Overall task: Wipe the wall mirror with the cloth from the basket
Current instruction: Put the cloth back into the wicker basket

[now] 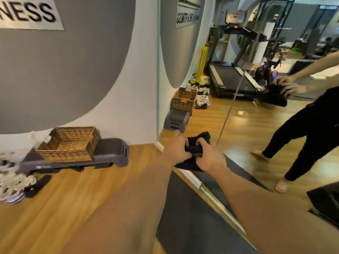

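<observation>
Upper left of the frame: a grey-and-white wall bearing a sign [27, 12] with black lettering. Lower left: a wicker basket [68, 144] resting on a grey step platform [110, 153], which stands on the wood floor [73, 198]; blurred shoes [12, 186] lie beside it at the left edge. Centre: 2 bare forearms extend forward; the left hand [177, 148] and the right hand [209, 158] both grip a black cloth [197, 142], fingers curled closed around its bunched fabric, just in front of the mirror's lower edge. Right: the wall mirror [238, 116], reflecting the basket, a treadmill and the person holding the cloth.
</observation>
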